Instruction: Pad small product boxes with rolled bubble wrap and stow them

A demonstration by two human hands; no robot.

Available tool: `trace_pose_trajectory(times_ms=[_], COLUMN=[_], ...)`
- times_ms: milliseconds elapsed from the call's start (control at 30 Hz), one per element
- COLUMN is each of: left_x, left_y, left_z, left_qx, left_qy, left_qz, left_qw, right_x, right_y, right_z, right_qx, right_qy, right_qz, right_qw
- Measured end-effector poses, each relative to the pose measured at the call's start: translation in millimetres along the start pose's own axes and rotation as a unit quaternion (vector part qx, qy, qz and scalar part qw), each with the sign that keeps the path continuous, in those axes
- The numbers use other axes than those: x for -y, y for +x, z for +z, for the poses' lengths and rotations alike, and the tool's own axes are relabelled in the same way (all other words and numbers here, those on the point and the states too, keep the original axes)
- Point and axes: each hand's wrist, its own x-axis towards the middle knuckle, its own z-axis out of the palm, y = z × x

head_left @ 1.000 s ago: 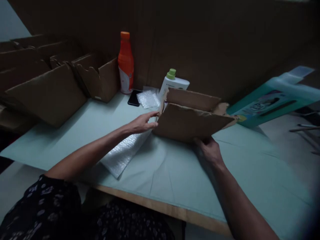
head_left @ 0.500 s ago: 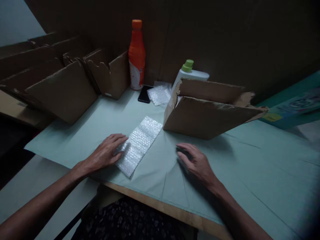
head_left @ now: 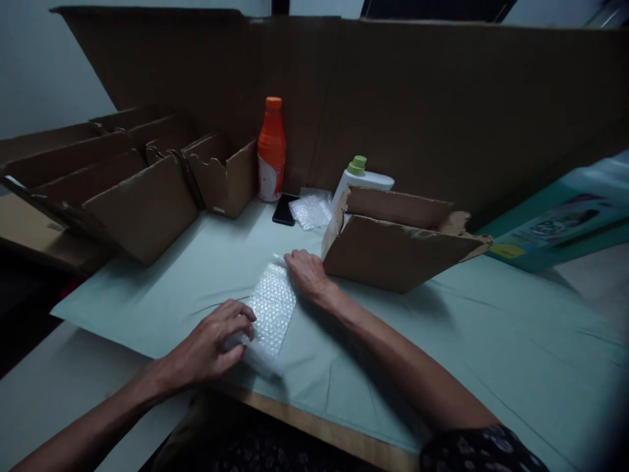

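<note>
One left hand and one right hand clamp their fingers on opposite ends of bubble wrap, likely light and soft, best held there.

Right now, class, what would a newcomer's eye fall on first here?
The orange bottle stands out, upright at the back. In front, the left hand holds the near end of shiny bubble wrap, the right hand at its far end. A large green container shows at far right.
</note>
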Motion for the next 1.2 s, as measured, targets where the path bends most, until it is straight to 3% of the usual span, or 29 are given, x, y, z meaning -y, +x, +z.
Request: trace_pose_trajectory(times_ms=[133, 267, 333, 433, 500, 600, 700, 800, 933, 1067, 1200], left_x=[-18, -8, -2, 3, 5, 6, 4, 2, 8, 17, 23], left_y=[5, 16, 13, -1, -10, -15, -6, 9, 25, 36, 44], left_z=[4.4, 27.9, 37.1, 42.7, 43.2, 44.1, 45.9, 46.9, 46.2, 46.3, 49.2], left_qx=[-0.013, -0.013, -0.009, -0.009, -0.02, -0.047, -0.057, -0.052, -0.048, -0.052, -0.027], left_qy=[-0.021, 0.026, 0.034, 0.018, -0.014, -0.071, -0.093, -0.108, -0.086, -0.04, 0.009], left_qz=[0.047, 0.048, 0.042, 0.035, 0.027, 0.005, -0.053, -0.131, -0.207, -0.212, -0.189], left_qw=[0.999, 0.998, 0.999, 0.999, 0.999, 0.996, 0.993, 0.984, 0.973, 0.975, 0.982], right_x=[1, -8, -17, -33, -39, -31, -6, 13, 9, 0, 4], right_y=[38, 51, 30, -34, -83, -137, -151, -139, -128, -141, -151], right_z=[-29, -44, -37, -16, -3, 14, 29, 40, 45, 44, 43], right_qx=[-0.062, -0.091, -0.082, -0.022, 0.051, 0.096, 0.038, -0.024, -0.079, -0.197, -0.193], right_qy=[-0.001, 0.012, 0.022, 0.124, 0.251, 0.359, 0.39, 0.425, 0.418, 0.301, 0.23], right_qz=[-0.002, 0.028, 0.013, -0.1, -0.202, -0.221, -0.16, -0.056, 0.012, -0.029, -0.128], right_qw=[0.998, 0.995, 0.996, 0.987, 0.945, 0.902, 0.906, 0.903, 0.905, 0.933, 0.945])
